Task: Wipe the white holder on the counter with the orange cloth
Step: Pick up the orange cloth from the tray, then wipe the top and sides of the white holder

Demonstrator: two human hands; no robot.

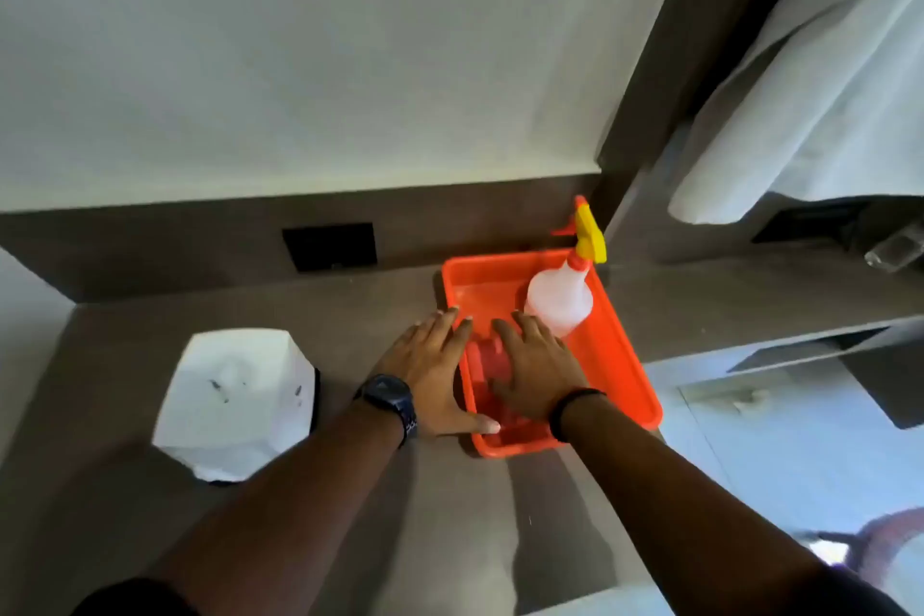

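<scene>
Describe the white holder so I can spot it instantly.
Start at the brown counter under the pale wall. Left of the orange tray and both hands sits the white holder, standing alone. It is the only white, faceted, boxy object there, with small dark marks.

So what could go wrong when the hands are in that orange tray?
The spray bottle stands upright in the orange tray, right beside the right hand. Pulling the orange cloth out could bump the bottle and tip it.

The left hand rests across the tray's rim, so it might shove the tray along the counter.

The white holder sits off to the left, untouched, so a swinging arm could knock it.
</scene>
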